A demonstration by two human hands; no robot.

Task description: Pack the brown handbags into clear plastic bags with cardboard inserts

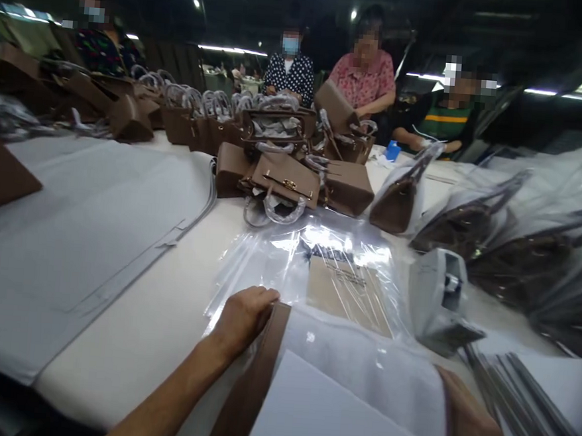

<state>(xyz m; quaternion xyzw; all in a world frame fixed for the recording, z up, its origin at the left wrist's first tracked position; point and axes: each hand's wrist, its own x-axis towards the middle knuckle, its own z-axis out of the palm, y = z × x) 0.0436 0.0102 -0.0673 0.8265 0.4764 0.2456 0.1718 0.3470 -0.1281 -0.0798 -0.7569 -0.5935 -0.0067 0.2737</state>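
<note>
Low in front of me is a brown handbag [255, 381], seen only in part, with a stiff white sheet [317, 416] and a translucent white wrap [360, 362] across it. My left hand [241, 321] is closed on its upper left corner, fingers curled over the brown edge. At the right side my right hand [478, 424] grips the same handbag, somewhat blurred, its fingertips hidden. Just beyond lies a stack of clear plastic bags [272, 270], with a tan cardboard piece [345, 291] showing among them.
Large white sheets [97, 211] cover the table's left. Brown handbags [286, 178] with wrapped handles crowd the back; bagged ones [518, 254] line the right. A grey-white device, perhaps a tape dispenser [432, 301], stands right of the plastic. Several people [363, 77] work across the table.
</note>
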